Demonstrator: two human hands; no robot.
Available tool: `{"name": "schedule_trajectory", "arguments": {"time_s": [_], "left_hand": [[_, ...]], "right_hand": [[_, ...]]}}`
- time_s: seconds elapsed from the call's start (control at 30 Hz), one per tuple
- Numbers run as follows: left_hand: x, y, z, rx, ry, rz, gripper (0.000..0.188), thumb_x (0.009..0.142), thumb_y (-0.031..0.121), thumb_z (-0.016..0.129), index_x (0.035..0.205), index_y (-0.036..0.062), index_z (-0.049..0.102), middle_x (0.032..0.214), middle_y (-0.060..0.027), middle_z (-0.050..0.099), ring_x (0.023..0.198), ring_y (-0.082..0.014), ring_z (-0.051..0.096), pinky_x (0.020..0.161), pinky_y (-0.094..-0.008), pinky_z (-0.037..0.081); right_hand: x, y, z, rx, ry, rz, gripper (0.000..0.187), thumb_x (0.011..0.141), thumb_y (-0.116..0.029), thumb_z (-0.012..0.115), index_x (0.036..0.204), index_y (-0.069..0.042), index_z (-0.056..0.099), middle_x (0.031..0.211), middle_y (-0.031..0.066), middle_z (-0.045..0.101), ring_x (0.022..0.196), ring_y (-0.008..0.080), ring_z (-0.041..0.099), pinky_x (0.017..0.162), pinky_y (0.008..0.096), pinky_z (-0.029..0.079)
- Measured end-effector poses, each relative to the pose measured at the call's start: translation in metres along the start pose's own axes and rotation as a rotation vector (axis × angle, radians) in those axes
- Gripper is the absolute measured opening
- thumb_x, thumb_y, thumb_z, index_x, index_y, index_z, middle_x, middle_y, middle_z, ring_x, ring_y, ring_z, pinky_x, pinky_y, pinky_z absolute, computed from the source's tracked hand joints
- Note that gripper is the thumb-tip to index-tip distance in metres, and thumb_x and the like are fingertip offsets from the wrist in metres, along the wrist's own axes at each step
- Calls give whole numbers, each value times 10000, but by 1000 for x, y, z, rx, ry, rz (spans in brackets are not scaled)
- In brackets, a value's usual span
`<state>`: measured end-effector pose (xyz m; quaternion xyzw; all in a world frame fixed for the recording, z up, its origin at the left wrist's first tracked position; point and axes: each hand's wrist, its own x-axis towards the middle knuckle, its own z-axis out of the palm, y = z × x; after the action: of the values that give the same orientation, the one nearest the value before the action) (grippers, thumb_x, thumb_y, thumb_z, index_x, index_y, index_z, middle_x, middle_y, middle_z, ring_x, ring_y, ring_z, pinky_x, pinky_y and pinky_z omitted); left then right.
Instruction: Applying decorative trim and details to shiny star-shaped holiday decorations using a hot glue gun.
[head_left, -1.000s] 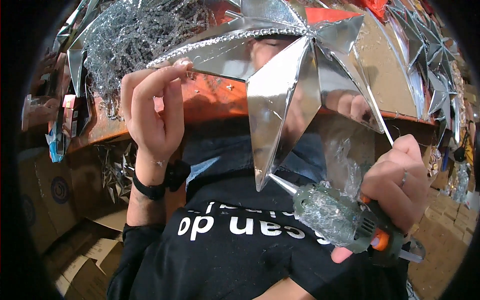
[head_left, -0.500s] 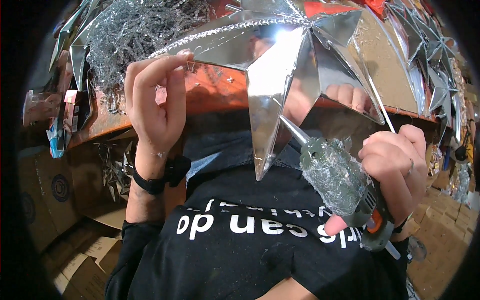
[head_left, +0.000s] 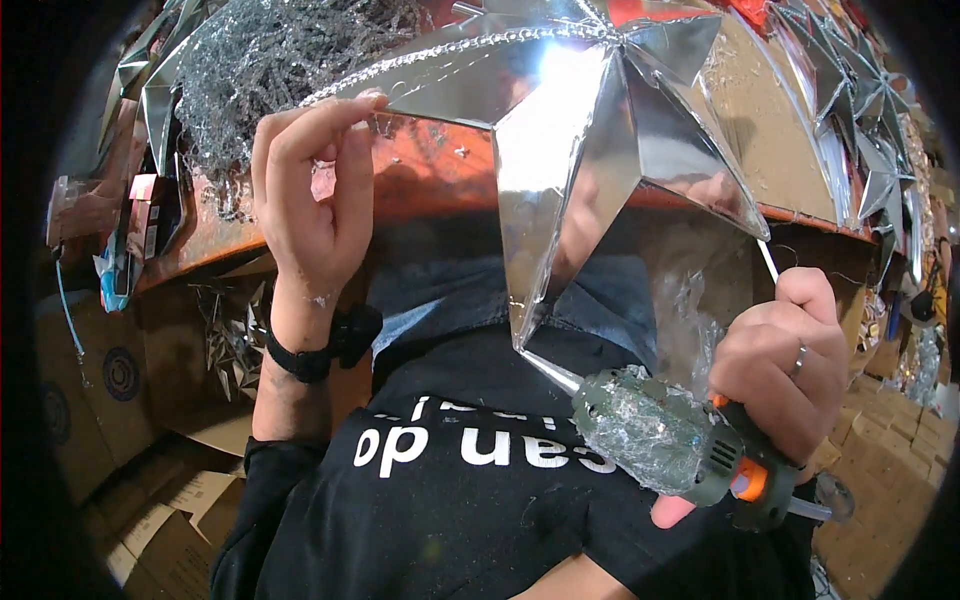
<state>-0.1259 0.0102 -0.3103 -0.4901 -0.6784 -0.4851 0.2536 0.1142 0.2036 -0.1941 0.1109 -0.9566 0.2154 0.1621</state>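
Observation:
My left hand (head_left: 318, 185) pinches the left point of a large mirror-silver star (head_left: 590, 150) between thumb and fingertips. A sparkly silver trim (head_left: 450, 62) runs along that point's ridge to the star's centre. My right hand (head_left: 785, 355) is wrapped round a dark green hot glue gun (head_left: 650, 425) with orange parts, coated in stringy dried glue. Its metal nozzle meets the tip of the star's lower point, or comes very close to it. A thin white stick (head_left: 768, 262) shows between my right fingers and the star's right point.
A heap of silver tinsel trim (head_left: 285, 85) lies on the orange table (head_left: 430, 185) at the far left. More silver stars (head_left: 870, 95) stand at the far right. Cardboard boxes (head_left: 120, 385) are at lower left, with cardboard (head_left: 890, 480) also at lower right.
The glue gun has moved down and left, its nozzle going from the lower point's side to its tip. My left hand has stayed nearly still on the star.

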Motion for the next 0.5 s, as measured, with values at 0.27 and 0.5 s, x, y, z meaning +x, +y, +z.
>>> {"name": "schedule_trajectory", "arguments": {"time_s": [0.27, 0.5], "left_hand": [[0, 0, -6, 19, 87, -23, 211, 843, -22, 600, 1050, 14, 586, 1036, -82, 552, 791, -139, 471, 704, -248, 417], [-8, -1, -23, 4, 264, -5, 246, 860, 80, 619, 1085, 28, 533, 1143, -123, 424, 984, -203, 443, 893, -345, 364]], "right_hand": [[-2, 10, -10, 5, 11, -80, 420, 583, -464, 729, 683, -83, 580, 684, 36, 605, 631, 200, 614, 603, 335, 399], [-21, 93, -49, -563, 244, 289, 393, 802, -160, 704, 1137, 3, 576, 1096, 118, 601, 1021, 257, 579, 901, 346, 440]]}}
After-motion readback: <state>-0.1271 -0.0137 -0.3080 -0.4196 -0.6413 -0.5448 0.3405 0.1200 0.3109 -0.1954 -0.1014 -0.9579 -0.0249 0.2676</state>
